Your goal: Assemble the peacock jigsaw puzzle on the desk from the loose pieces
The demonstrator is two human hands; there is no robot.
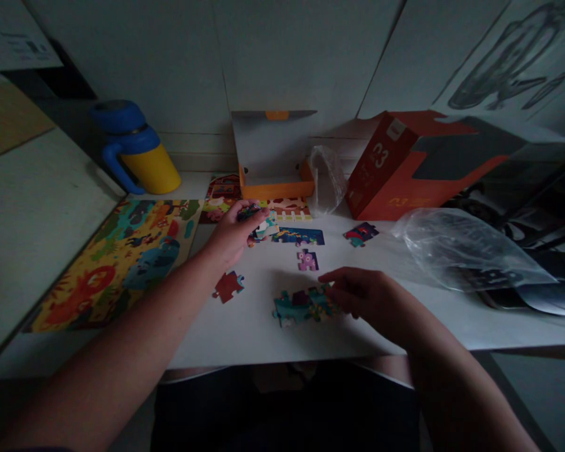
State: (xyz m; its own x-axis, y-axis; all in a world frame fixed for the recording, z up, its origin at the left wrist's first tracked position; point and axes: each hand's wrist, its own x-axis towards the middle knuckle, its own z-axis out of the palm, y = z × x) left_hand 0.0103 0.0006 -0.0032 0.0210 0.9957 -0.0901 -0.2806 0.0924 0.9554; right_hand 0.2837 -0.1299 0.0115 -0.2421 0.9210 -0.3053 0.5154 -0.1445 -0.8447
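The hands are well apart over a white tabletop [245,333]. The left hand [233,237] is holding a dark jigsaw piece [248,212] between thumb and fingers, just above a short joined strip of pieces [285,236]. The right hand [365,294] is reaching its fingertips [329,282] onto a teal cluster of joined pieces [306,306], touching its right edge, though I cannot tell whether it is gripping them. Loose pieces are lying around them: a red one [228,286] beside the left forearm, a pink one [307,260] and a dark blue one [360,234]. A finished animal jigsaw [115,263] is lying to the left, with a blue-and-yellow bottle [139,150] standing behind it. An open orange-rimmed box [273,154], a red-orange carton [405,166] and a crumpled plastic bag [461,248] are sitting along the back and right
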